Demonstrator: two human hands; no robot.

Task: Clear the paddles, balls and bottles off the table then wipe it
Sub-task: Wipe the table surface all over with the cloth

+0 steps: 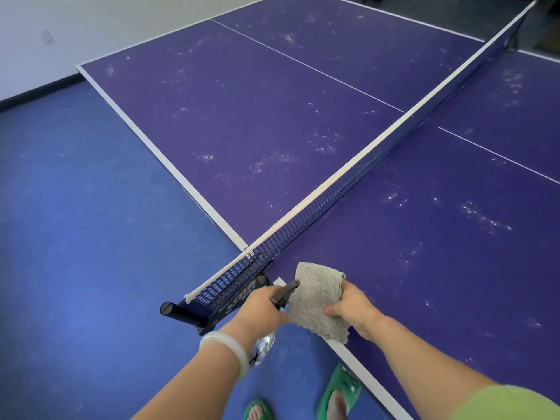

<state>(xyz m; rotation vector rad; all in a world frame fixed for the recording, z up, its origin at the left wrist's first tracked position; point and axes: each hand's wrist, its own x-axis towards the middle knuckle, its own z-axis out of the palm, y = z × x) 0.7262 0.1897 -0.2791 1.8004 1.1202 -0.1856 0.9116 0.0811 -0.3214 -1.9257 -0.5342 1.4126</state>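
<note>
At lower centre, a spray bottle is gripped in the curled left hand, with its nozzle aimed at the grey cloth, presumably to dampen it. The cloth is pinched by the right hand at the near edge of the white-smudged counter, which remains to be wiped.

No wording can be read. White lettering is printed on the blue net clamp, but it is partly covered by the left hand and is too blurred to be made out.
</note>
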